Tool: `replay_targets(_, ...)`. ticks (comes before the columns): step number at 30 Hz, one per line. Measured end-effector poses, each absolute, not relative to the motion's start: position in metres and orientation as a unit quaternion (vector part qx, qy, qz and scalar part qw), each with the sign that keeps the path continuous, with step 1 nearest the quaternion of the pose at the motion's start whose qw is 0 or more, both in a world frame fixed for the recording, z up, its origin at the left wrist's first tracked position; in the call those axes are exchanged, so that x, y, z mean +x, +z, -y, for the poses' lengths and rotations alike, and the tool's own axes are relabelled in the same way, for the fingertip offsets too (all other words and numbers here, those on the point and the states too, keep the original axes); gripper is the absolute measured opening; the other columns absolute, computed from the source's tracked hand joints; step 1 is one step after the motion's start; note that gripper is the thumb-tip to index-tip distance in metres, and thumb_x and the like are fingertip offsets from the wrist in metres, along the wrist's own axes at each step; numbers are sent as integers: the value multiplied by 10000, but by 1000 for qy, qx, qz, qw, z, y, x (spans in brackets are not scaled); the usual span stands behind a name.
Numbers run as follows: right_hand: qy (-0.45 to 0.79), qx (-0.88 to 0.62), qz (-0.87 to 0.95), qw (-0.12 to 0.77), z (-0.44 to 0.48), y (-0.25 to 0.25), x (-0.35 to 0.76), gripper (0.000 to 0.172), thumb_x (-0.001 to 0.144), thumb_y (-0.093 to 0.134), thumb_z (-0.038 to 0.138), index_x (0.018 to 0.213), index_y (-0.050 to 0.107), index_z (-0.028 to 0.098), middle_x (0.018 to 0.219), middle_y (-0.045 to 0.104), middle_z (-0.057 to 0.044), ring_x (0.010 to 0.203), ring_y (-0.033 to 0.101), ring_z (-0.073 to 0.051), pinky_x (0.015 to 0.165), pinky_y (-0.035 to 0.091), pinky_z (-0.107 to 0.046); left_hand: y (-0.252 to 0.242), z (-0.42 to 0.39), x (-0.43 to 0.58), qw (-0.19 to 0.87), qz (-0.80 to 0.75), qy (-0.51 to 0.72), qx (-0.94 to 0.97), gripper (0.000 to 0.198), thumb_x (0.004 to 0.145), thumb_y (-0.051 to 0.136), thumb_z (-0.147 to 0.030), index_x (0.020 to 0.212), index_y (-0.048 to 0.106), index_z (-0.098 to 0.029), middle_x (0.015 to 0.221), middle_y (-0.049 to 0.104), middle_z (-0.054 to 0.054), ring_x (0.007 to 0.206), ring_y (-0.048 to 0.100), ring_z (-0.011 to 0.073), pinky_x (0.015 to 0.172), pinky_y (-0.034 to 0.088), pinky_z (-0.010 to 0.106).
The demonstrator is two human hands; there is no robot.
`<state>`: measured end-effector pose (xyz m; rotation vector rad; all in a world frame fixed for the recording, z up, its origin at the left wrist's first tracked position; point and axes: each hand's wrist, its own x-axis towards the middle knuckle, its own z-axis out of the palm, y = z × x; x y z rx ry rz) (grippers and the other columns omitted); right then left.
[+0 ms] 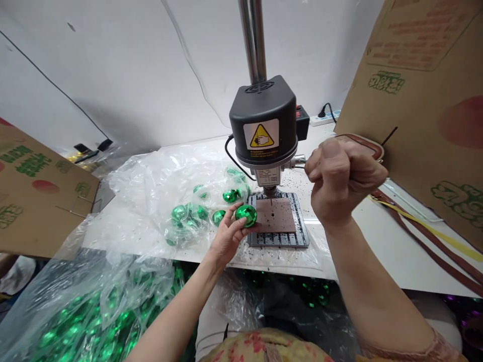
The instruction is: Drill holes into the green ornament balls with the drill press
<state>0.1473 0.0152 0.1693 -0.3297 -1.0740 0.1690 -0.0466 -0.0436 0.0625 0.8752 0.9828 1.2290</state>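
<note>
My left hand [227,236] holds a shiny green faceted ball [246,215] between thumb and fingers, at the left edge of the drill press's base plate [302,226]. A brown board [283,216] with a dark hole lies on that plate, under the drill press head [263,120]. My right hand [341,176] is closed in a fist at the right of the machine, around its feed lever; a short metal part [299,160] shows between the head and my fingers. Most of the lever is hidden by the hand. More green balls [181,215] lie left of my left hand.
Clear plastic sheeting [136,186] covers the table's left side. Cardboard boxes stand at the left [41,191] and right [426,100]. A plastic bag of green balls [94,322] sits below the table edge. Brown straps [426,239] lie at the right. Dark specks surround the base.
</note>
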Motion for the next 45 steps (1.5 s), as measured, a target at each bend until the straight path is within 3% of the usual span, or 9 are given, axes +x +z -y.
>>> replay_targets(3, 76, -157, 519, 837, -15, 169, 148, 435, 924, 590, 273, 532, 420, 190, 463, 364, 54, 424, 346, -51, 440, 253, -274, 53, 31, -36, 582, -452, 561, 377, 542, 734, 832, -426, 1146, 540, -230, 993, 703, 24, 833, 702, 172, 772, 544, 301)
replay_targets(8, 87, -155, 526, 832, -14, 168, 149, 455, 927, 584, 246, 531, 372, 178, 471, 332, 61, 429, 351, -35, 444, 233, -259, 28, 8, -28, 507, -493, 576, 410, 542, 704, 853, -479, 1059, 550, -202, 840, 700, -14, 831, 668, 136, 807, 478, 252)
replay_targets(21, 84, -173, 531, 825, -11, 168, 149, 495, 944, 567, 296, 536, 314, 178, 486, 296, 58, 451, 364, -43, 478, 226, -278, 7, -2, -16, 479, -461, 530, 526, 503, 769, 817, -426, 1111, 524, -202, 1097, 708, 70, 1045, 667, 195, 952, 503, 349)
replay_targets(31, 81, -173, 532, 825, -11, 168, 149, 493, 948, 556, 285, 543, 293, 186, 495, 291, 63, 450, 341, -41, 478, 233, -275, 10, 2, -5, 322, -507, 483, 638, 491, 753, 814, -313, 1179, 594, -206, 1146, 671, 73, 1078, 635, 231, 970, 493, 387)
replay_targets(38, 89, -189, 535, 819, -9, 182, 150, 451, 935, 565, 214, 542, 345, 184, 478, 369, 68, 434, 341, -33, 439, 283, -245, 8, 3, 1, 336, -489, 474, 651, 512, 776, 799, -287, 1220, 556, -211, 1164, 667, 74, 1081, 646, 226, 959, 509, 376)
replay_targets(45, 84, -187, 534, 820, -12, 176, 150, 484, 934, 579, 269, 533, 324, 178, 488, 294, 65, 438, 353, -32, 443, 242, -260, 10, 4, 1, 341, -483, 475, 651, 506, 782, 795, -294, 1218, 551, -217, 1155, 660, 63, 1089, 635, 226, 980, 495, 377)
